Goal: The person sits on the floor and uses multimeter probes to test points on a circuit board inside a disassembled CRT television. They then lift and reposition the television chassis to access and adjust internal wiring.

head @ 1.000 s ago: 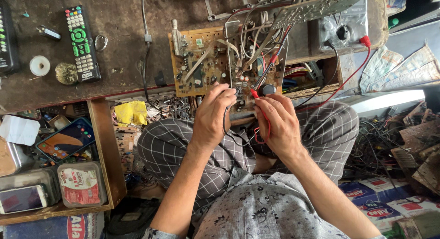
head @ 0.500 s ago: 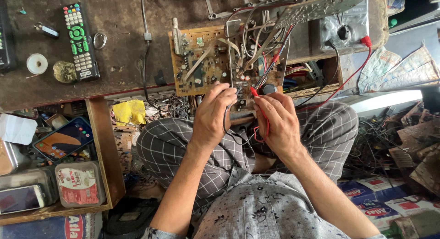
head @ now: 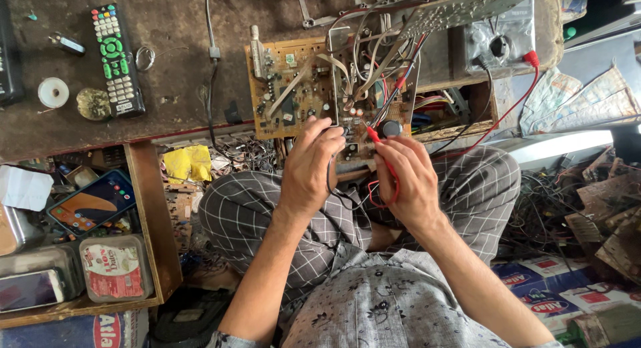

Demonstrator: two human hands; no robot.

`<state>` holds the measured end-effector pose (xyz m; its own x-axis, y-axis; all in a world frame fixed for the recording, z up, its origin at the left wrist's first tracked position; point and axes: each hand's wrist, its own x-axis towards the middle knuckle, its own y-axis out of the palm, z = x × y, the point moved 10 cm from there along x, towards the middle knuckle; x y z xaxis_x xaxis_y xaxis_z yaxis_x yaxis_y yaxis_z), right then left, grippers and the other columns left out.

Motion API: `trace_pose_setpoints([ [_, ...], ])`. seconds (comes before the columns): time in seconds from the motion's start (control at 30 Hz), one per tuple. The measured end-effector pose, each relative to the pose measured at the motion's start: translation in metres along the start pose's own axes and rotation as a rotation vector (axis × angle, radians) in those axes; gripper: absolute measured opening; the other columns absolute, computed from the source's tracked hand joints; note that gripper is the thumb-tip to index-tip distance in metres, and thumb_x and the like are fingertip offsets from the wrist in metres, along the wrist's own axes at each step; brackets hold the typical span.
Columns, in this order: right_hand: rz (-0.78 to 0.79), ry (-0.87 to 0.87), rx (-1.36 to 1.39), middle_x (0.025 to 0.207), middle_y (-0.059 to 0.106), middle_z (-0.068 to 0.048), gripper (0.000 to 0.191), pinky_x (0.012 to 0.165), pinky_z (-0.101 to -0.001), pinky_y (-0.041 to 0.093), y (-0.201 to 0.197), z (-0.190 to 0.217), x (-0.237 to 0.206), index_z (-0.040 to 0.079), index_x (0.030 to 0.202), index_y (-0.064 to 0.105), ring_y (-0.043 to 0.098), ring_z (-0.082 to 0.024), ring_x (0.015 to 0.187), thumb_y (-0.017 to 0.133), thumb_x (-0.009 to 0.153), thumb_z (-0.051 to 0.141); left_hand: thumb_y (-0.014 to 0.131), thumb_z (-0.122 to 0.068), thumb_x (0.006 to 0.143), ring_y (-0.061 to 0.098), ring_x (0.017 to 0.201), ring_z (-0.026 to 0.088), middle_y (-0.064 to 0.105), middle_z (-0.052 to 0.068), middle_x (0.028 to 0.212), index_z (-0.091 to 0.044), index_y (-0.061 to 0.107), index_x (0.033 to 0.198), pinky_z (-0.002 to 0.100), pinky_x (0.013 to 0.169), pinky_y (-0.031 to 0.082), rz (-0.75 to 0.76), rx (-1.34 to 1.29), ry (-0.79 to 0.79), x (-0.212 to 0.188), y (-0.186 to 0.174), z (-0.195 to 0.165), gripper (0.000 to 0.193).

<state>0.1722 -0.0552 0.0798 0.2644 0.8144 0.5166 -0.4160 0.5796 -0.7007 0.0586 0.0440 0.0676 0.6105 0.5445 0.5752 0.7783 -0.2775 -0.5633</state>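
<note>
Little has moved since the earlier frames: both hands sit at the same near edge of the board, and only the view has drifted a touch.

Right hand point(head: 408, 181) has its grip closed on a red probe point(head: 374, 137), whose tip touches the circuit board point(head: 294, 88) just beside a dark round component. A red lead point(head: 497, 118) runs from this hand up and away to the grey meter point(head: 501, 38) at the far right of the counter point(head: 173, 74). Left hand point(head: 314, 164) has its grip curled round a thin dark probe; its tip is hidden under the fingers, but a black lead point(head: 332, 184) loops down between the two hands. The board lies tilted on the counter's near edge, above the person's checked lap, with loose wires arching over it.

Farther left of the grips lie a remote control point(head: 115, 61), a small white roll point(head: 52, 92) and a dark cable. Below the counter, a shelf holds a phone point(head: 90, 204) and a lidded tin point(head: 115, 268).

Judging by this, the step in hand is probing points on the board. A next reading would call for steady tips on neighbouring joints without bridging them.
</note>
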Motion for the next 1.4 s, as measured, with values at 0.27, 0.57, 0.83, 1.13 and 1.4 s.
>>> trace_pose_setpoints([
  [0.27,-0.030,-0.012,0.079,0.112,0.069,-0.018,0.027,0.095,-0.0427,0.058,-0.011,0.004,-0.016,-0.004,0.115,0.063,0.070,-0.037,0.110,0.072,0.091,-0.010,0.073,0.001,0.096,0.072,0.111,0.032,0.072,0.015,0.116,-0.001,0.059,0.115,0.041,0.095,0.062,-0.082,-0.021,-0.002,-0.013,0.007,-0.008,0.023],
  [0.57,-0.049,-0.014,0.082,0.114,0.069,-0.020,0.026,0.096,-0.0420,0.059,-0.013,0.003,-0.014,-0.004,0.116,0.061,0.071,-0.037,0.111,0.070,0.093,-0.010,0.073,0.005,0.096,0.074,0.106,0.030,0.072,0.016,0.116,-0.001,0.059,0.116,0.038,0.091,0.064,-0.105,-0.038,-0.068,-0.024,0.025,0.001,0.025],
  [0.83,-0.041,-0.003,0.097,0.113,0.068,-0.021,0.024,0.097,-0.0422,0.059,-0.011,0.000,-0.018,-0.005,0.115,0.060,0.071,-0.037,0.110,0.069,0.094,-0.011,0.074,0.004,0.095,0.074,0.106,0.031,0.072,0.017,0.116,0.000,0.058,0.115,0.039,0.091,0.064,-0.128,-0.058,-0.038,-0.021,0.021,-0.005,0.026],
  [1.13,-0.038,0.022,0.096,0.112,0.068,-0.021,0.023,0.097,-0.0423,0.059,-0.010,-0.004,-0.021,-0.005,0.115,0.060,0.071,-0.037,0.110,0.069,0.094,-0.010,0.074,0.006,0.094,0.074,0.103,0.031,0.072,0.017,0.113,0.001,0.059,0.114,0.040,0.088,0.062,-0.121,-0.082,-0.058,-0.012,0.016,-0.008,0.025],
  [1.4,-0.030,0.055,0.091,0.112,0.069,-0.020,0.022,0.095,-0.0406,0.059,-0.010,-0.007,-0.021,-0.005,0.113,0.060,0.072,-0.036,0.109,0.070,0.094,-0.009,0.074,0.004,0.095,0.074,0.103,0.029,0.072,0.016,0.114,0.000,0.059,0.115,0.037,0.086,0.063,-0.107,-0.067,-0.047,-0.017,0.024,-0.004,0.025],
])
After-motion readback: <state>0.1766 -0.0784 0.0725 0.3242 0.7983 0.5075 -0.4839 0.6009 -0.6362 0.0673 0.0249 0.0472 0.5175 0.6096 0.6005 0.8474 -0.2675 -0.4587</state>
